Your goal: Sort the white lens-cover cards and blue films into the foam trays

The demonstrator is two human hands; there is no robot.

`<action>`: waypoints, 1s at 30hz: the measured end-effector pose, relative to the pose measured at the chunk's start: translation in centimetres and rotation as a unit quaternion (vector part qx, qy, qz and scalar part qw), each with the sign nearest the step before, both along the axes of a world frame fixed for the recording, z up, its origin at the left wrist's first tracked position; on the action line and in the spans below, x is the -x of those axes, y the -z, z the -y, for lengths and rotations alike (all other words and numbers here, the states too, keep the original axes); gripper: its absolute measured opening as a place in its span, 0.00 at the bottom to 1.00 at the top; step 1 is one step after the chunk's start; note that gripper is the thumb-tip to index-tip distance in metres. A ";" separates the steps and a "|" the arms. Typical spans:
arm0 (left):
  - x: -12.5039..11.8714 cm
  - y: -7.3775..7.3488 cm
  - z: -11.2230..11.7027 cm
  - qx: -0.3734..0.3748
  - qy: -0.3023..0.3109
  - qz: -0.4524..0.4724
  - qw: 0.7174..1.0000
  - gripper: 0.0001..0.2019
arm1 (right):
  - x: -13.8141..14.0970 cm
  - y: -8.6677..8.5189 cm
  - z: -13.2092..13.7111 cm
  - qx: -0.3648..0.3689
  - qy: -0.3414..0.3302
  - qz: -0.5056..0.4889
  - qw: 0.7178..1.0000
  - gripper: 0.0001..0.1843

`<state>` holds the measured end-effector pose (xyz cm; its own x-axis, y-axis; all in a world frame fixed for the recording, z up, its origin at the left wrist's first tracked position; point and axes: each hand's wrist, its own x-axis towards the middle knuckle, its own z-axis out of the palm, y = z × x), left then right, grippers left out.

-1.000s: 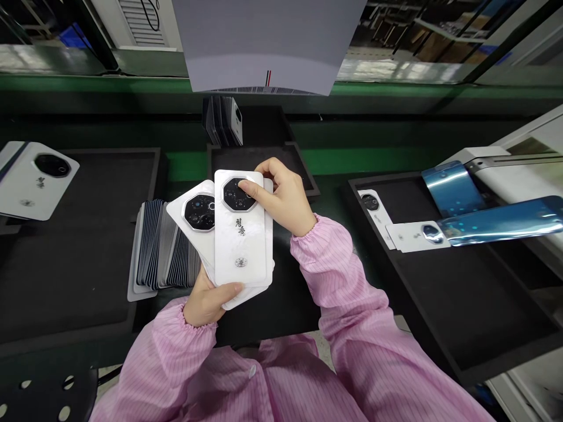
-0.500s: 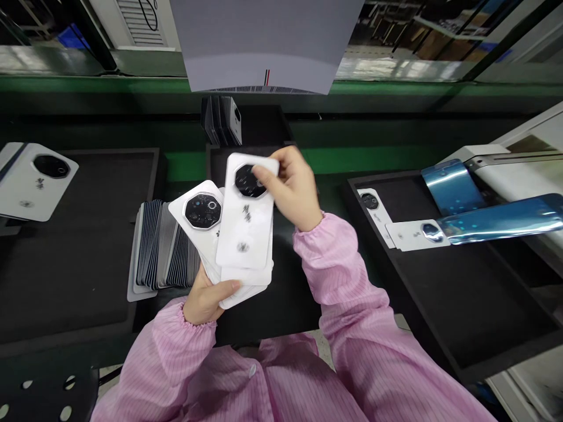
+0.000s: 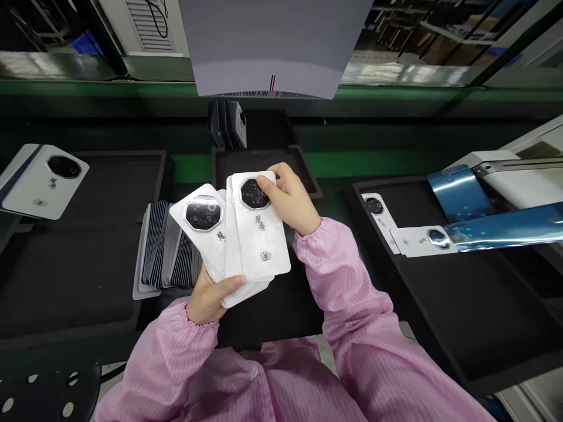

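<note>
My left hand (image 3: 210, 298) grips the bottom of a fanned stack of white phone back covers (image 3: 206, 230), each with a dark octagonal camera ring. My right hand (image 3: 290, 200) pinches the top of the frontmost white cover (image 3: 260, 234) by its camera end, thumb on the camera ring. That cover lies tilted across the fan. Both arms wear pink striped sleeves.
A row of covers stands on edge (image 3: 165, 252) on the black tray (image 3: 79, 275) at left. More white covers (image 3: 46, 181) lie far left. Another upright batch (image 3: 229, 124) sits at the back. At right, a black tray (image 3: 461, 305) holds white covers (image 3: 417, 239) and blue film strips (image 3: 497, 225).
My right hand lifted the front cover up off the fan, then brought it back down onto the stack, now tilted to the right. My left hand kept its hold.
</note>
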<state>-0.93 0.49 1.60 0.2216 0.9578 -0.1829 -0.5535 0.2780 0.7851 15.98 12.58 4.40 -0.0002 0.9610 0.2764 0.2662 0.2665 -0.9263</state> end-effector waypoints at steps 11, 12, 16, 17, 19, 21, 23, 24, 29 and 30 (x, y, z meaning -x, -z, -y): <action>0.1 -0.4 0.2 0.088 -0.010 0.004 0.996 0.37 | -4.3 -1.3 -1.1 -0.100 0.082 -0.111 0.985 0.17; 0.1 -0.4 0.2 0.089 -0.005 0.005 0.996 0.38 | -4.1 -1.5 -0.9 -0.076 0.066 -0.126 0.987 0.17; -0.1 -0.1 0.1 0.101 0.026 -0.005 0.995 0.39 | -1.6 -1.4 0.1 0.066 -0.048 -0.155 0.985 0.17; -0.2 0.0 0.1 0.100 0.035 -0.007 0.994 0.40 | -0.9 -1.1 0.3 0.093 -0.081 -0.142 0.982 0.17; -0.2 0.1 0.1 0.090 0.051 -0.006 0.995 0.41 | 0.2 -0.4 0.5 0.120 -0.126 -0.099 0.980 0.16; -0.2 0.2 0.0 0.082 0.060 0.002 0.995 0.40 | 0.6 0.3 0.4 0.120 -0.129 -0.052 0.983 0.14; -0.2 0.1 -0.1 0.084 0.056 0.015 0.995 0.39 | 0.5 0.7 0.1 0.107 -0.114 -0.034 0.987 0.13; -0.2 0.0 -0.1 0.091 0.049 0.017 0.995 0.39 | 0.3 0.8 0.0 0.098 -0.107 -0.038 0.989 0.12; -0.4 -0.1 -0.3 0.112 0.027 -0.006 0.993 0.39 | 0.0 0.5 0.1 0.085 -0.140 -0.069 0.984 0.12; -0.4 -0.1 -0.3 0.111 0.028 -0.009 0.993 0.39 | 0.1 0.4 0.2 0.093 -0.152 -0.070 0.981 0.12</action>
